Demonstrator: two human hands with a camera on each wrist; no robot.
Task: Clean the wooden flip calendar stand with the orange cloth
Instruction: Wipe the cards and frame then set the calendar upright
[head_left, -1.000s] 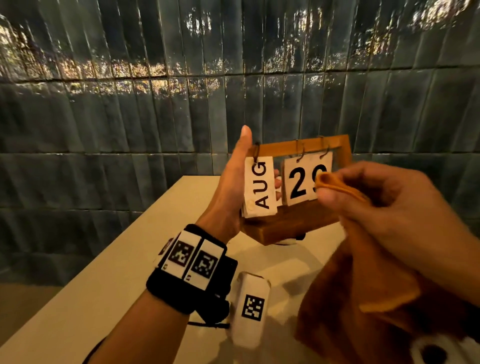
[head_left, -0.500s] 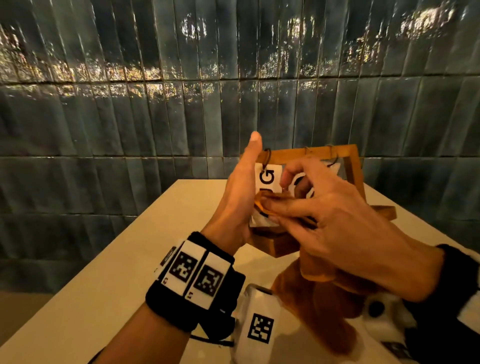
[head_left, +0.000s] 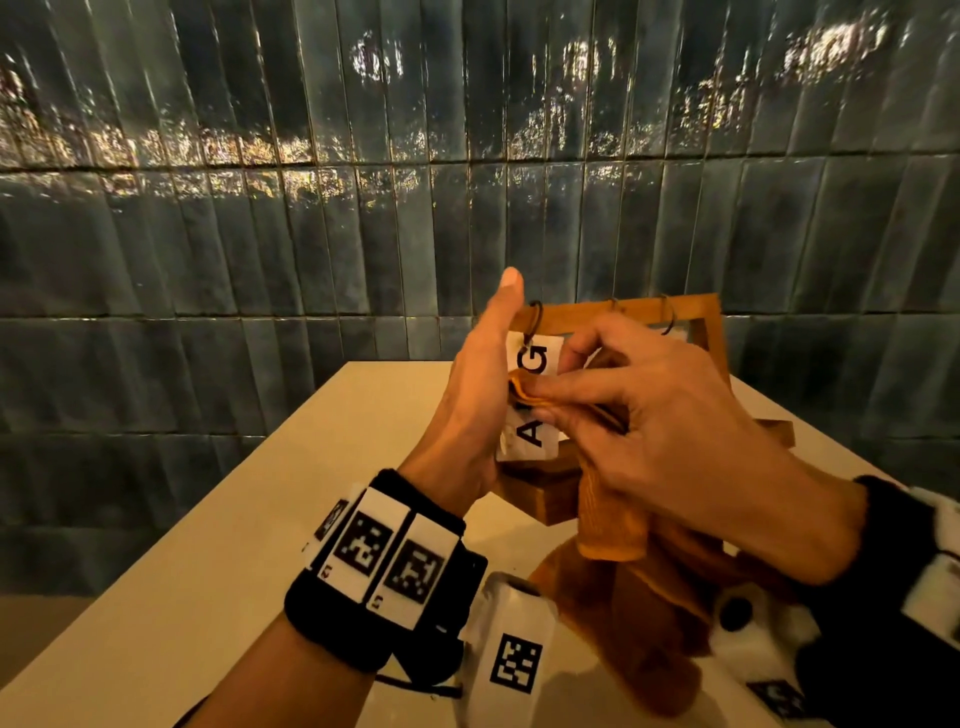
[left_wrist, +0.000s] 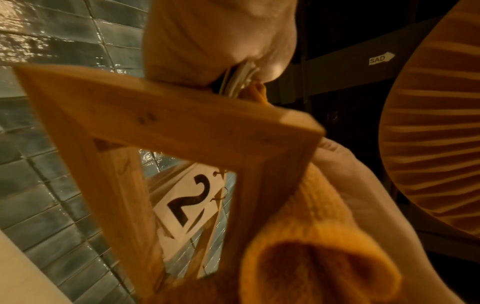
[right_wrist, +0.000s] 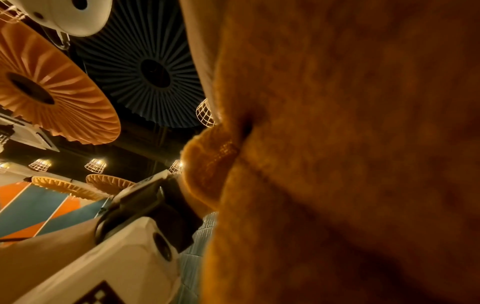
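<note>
a pale surface (head_left: 218, 525) ran to a far wall of dark glossy tiles (head_left: 260, 260). above it, the left hand (head_left: 467, 415) gripped the calendar stand (head_left: 623, 314) at its left side, thumb up. the right hand (head_left: 675, 441) pinched the orange cloth (head_left: 613, 525) against the month card (head_left: 535, 364). pleated orange discs (right_wrist: 52, 88) and wire-caged lamps (right_wrist: 95, 165) hung overhead.

"A" and "G" on month card (head_left: 535, 400), "2" on day card (left_wrist: 191, 202), "SAD" on arrow sticker (left_wrist: 381, 59)
</note>
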